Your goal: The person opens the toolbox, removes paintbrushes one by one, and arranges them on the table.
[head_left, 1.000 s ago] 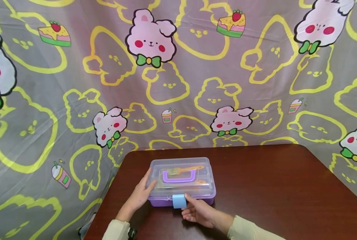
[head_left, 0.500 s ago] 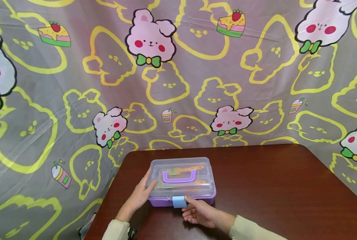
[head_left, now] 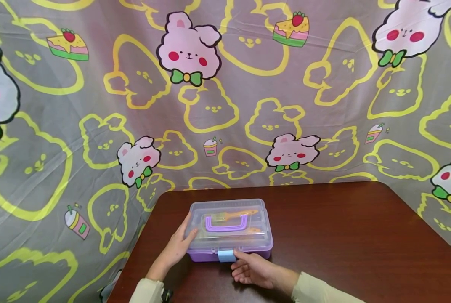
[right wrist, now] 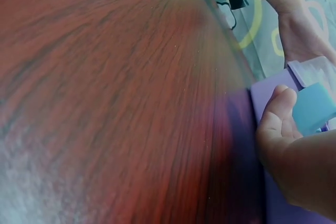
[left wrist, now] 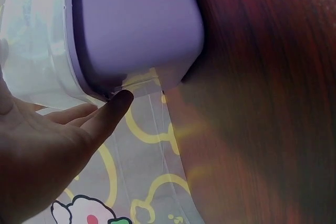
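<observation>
A purple box [head_left: 204, 256] with a clear lid [head_left: 233, 240] is sitting toward the left of a brown surface [head_left: 343, 240], an orange-handled brush [head_left: 241, 213] showing through the lid. The left hand [head_left: 176, 245] is resting against the box's left side, its grip lying loose, fingers extended. The right hand [head_left: 255, 270] is touching the blue front latch [head_left: 225, 256] with its thumb; whether this grip is pinching it, the views are not showing.

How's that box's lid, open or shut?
Shut: the clear lid sits down on the purple base; I can't tell whether the blue latch is fastened.
</observation>
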Demonstrator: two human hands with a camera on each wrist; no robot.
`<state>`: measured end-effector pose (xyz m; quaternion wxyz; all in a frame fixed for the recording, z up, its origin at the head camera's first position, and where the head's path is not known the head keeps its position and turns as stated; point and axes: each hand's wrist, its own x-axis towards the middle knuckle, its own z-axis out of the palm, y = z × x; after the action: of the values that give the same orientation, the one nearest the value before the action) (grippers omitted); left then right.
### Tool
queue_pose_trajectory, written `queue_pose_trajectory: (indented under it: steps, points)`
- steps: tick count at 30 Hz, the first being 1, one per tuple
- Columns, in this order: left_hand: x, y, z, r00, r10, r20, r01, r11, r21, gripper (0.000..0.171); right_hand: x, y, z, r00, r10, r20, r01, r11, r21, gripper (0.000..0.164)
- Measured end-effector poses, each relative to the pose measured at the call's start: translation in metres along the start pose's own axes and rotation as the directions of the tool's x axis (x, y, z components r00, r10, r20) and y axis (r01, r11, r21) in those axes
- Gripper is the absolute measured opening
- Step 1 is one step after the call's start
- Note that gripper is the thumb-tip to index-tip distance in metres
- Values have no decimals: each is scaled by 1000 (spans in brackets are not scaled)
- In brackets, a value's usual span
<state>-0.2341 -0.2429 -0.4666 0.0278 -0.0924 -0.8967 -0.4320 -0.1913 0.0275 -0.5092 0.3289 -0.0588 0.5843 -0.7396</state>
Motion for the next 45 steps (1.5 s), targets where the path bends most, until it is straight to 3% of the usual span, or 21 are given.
queue_pose_trajectory:
  steps: [14,36,41,45]
  points:
    - [1,2,-2,1000,2,1,-2,1000,-3,71,0,-3,-3,999,-38,30,40,996,-75,58]
    - [0,1,0,1000,10,-5,-10,1000,-14,72,-3,-3,-5,997,-77,31,80,989,-125,41]
    - [0,0,1,1000,6,-3,-6,1000,-18,72,-7,-3,-7,992,-119,36,123,972,-200,36]
    - [0,-2,1,999,45,-15,-45,999,-8,70,-15,-7,-7,984,-174,48,180,930,-320,35]
